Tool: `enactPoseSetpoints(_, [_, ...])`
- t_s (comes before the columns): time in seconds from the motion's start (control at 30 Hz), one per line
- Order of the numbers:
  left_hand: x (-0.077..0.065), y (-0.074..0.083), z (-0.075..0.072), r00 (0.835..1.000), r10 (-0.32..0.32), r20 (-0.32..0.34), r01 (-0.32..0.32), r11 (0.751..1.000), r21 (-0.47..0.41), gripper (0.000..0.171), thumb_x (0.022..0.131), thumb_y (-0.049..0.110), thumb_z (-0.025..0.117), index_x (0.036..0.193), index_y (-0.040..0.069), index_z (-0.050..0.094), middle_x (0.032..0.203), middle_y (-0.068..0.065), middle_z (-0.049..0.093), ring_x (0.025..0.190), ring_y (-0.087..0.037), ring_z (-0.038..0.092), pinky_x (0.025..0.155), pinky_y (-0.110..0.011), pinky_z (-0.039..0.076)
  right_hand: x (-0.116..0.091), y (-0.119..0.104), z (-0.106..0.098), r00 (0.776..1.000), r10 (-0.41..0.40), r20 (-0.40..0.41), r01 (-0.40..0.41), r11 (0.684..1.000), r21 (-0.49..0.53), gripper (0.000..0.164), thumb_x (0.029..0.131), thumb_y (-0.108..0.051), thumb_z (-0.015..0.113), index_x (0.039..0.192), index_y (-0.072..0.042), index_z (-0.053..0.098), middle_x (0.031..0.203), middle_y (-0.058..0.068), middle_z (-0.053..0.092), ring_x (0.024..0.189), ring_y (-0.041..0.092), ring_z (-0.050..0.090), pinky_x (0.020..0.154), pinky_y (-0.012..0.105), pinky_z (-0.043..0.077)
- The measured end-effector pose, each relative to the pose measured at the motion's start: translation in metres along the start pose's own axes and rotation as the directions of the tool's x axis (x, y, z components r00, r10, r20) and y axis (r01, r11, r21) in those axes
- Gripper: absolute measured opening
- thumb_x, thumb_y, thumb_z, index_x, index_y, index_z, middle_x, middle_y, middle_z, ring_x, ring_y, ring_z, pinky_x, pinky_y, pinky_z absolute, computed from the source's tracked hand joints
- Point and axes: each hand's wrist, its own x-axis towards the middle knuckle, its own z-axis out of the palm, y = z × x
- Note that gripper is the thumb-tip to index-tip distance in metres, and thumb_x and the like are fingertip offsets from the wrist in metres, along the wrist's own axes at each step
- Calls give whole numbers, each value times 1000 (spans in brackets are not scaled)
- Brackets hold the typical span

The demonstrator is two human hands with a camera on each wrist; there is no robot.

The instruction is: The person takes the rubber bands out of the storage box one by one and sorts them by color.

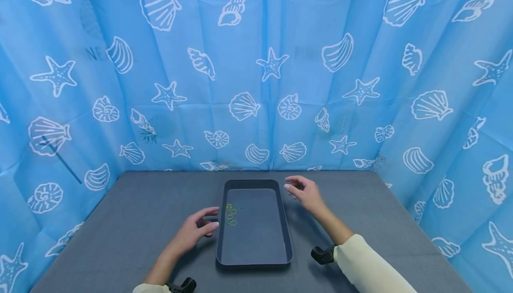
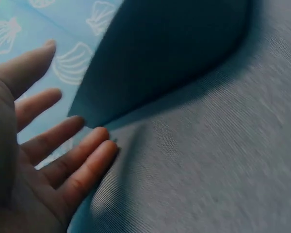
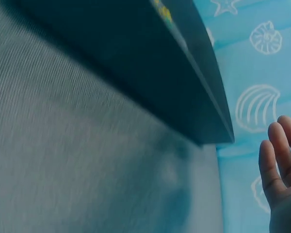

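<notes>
While the left hand [image 1: 195, 229] and right hand [image 1: 306, 193] each show a loose, empty grip, the tray [image 1: 258, 239] lies between them on the bench [image 1: 160, 204], lengthwise front to back, the rings [image 1: 229, 206] inside nearer the left.

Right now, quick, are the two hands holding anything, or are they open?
Left hand: open, holding nothing, beside the tray.
Right hand: open, holding nothing, near the tray's far right corner.

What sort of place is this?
Probably a curtained-off tabletop workspace; the room beyond is hidden. Blue fabric curtains printed with white seashells and starfish stand behind and beside a grey cloth-covered table, where a shallow, dark-grey rectangular tray holds small yellow and green rings.
</notes>
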Motion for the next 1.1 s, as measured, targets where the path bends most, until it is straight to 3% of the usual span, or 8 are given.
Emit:
enactPoseSetpoints(0.13, [3,-1,1,999,-17,28,18,1000,-21,45,95,21,65,136,7,54,131,-21,54,98,-26,63,74,-36,55,-1,-28,5,997,50,52,-55,995,88,25,94,-6,63,113,10,63,93,24,65,84,45,63,65,36,55])
enactPoseSetpoints(0.27, [7,-3,2,998,-27,58,29,999,-28,45,96,22,64,136,6,53,131,-21,54,99,-27,63,74,-38,54,0,-43,10,993,87,83,-95,990,101,25,94,-4,62,114,12,61,96,28,64,83,41,64,66,34,55])
enactPoseSetpoints(0.43, [10,-4,2,996,-41,77,43,999,-24,45,96,23,63,136,4,54,130,-22,54,99,-27,63,74,-38,54,8,-30,23,991,105,83,-113,989,98,26,94,-9,64,115,7,63,95,21,66,81,30,65,72,49,54])
enactPoseSetpoints(0.7, [10,-1,5,995,-63,80,64,998,-4,45,94,24,65,134,4,55,130,-21,54,99,-26,62,75,-39,54,12,-25,39,994,65,89,-77,988,135,26,93,-18,66,110,2,66,92,13,67,81,32,66,67,40,55])
enactPoseSetpoints(0.8, [9,0,8,996,-67,61,68,998,-9,45,93,22,67,133,3,56,130,-22,54,97,-26,62,74,-40,53,12,-28,45,991,73,109,-88,987,136,25,93,-18,66,110,1,66,93,10,67,82,31,66,69,43,55])
enactPoseSetpoints(1.1, [7,-2,13,997,-79,3,79,996,-28,45,89,17,72,131,7,59,129,-19,56,87,-23,61,75,-37,51,19,-33,64,969,171,176,-190,977,99,24,95,-13,63,113,3,65,100,20,65,87,37,65,75,49,53])
